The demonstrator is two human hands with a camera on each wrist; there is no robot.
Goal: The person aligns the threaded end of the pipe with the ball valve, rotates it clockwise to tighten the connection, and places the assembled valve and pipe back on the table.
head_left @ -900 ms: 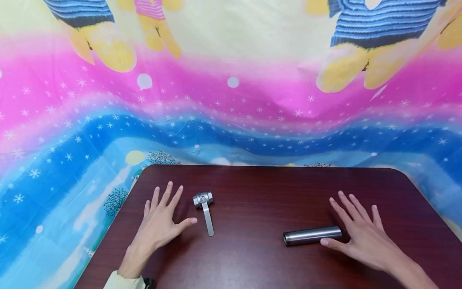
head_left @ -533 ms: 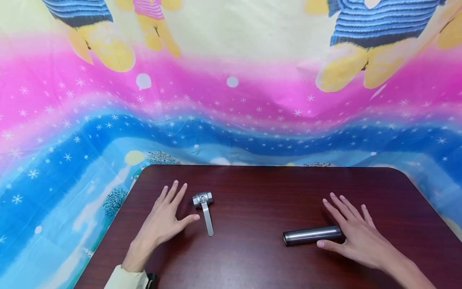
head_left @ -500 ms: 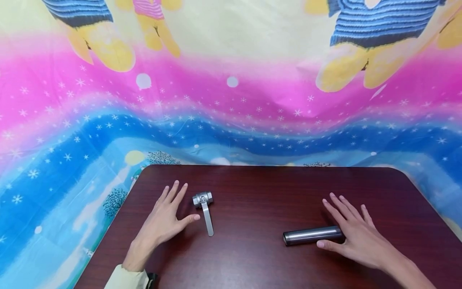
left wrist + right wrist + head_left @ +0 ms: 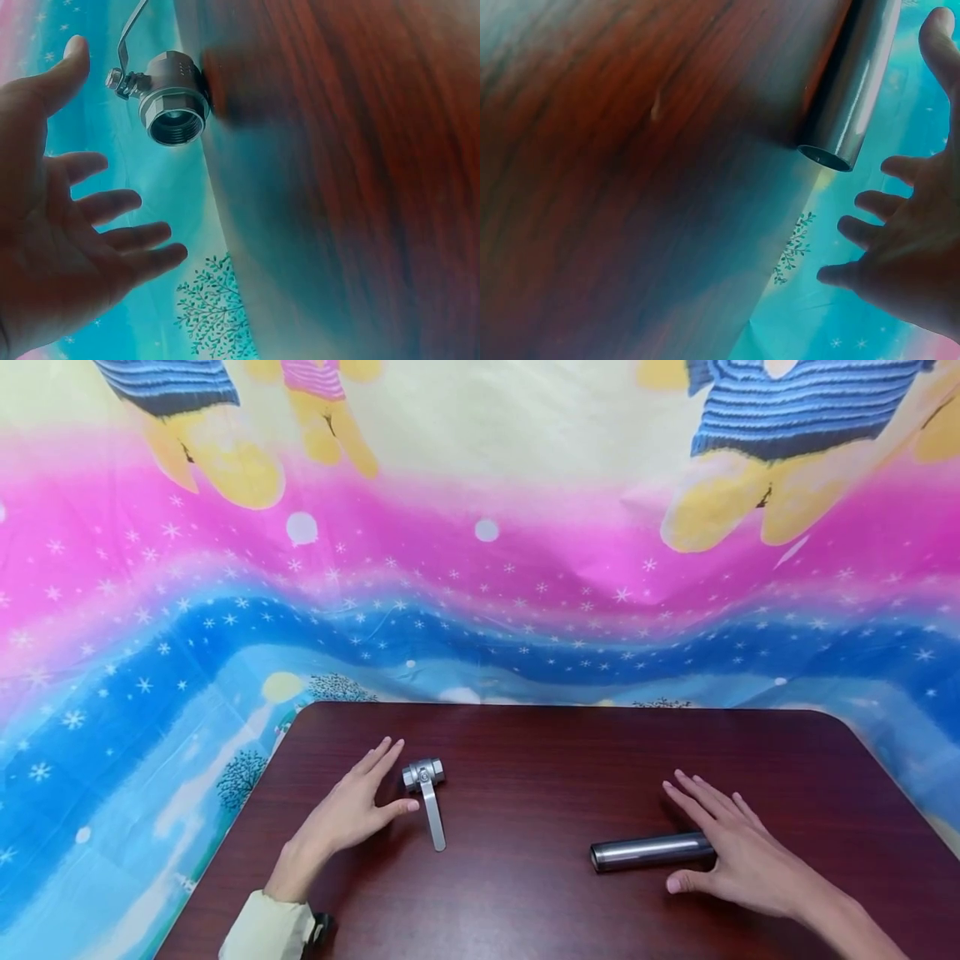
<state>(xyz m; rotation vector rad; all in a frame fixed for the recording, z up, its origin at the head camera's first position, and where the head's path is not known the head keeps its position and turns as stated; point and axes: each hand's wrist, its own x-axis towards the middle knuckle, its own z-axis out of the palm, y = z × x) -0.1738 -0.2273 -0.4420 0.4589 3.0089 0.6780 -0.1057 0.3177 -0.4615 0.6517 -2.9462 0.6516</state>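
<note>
A steel ball valve (image 4: 424, 775) with a long flat lever handle lies on the table's left half, its handle pointing toward the person. My left hand (image 4: 348, 810) hovers just left of it, fingers extended and thumb near the lever. In the left wrist view, the valve's threaded opening (image 4: 177, 126) faces the camera, apart from the fingers. On the right lies a grey metal pipe (image 4: 648, 852), also seen as a hollow tube (image 4: 847, 97) in the right wrist view. Over its right end my right hand (image 4: 750, 860) is spread, with a gap between palm and pipe.
Both objects rest on a dark red-brown wooden table (image 4: 517, 777) with rounded far corners. Behind it hangs a colourful printed cloth (image 4: 480, 585) with snowflakes and bears' legs. A pale sleeve (image 4: 270, 927) and a black band (image 4: 321, 930) are at the left wrist.
My left hand has moved right, closer to the valve. The right hand has shifted left, further over the end of the pipe. Valve and pipe stay in place.
</note>
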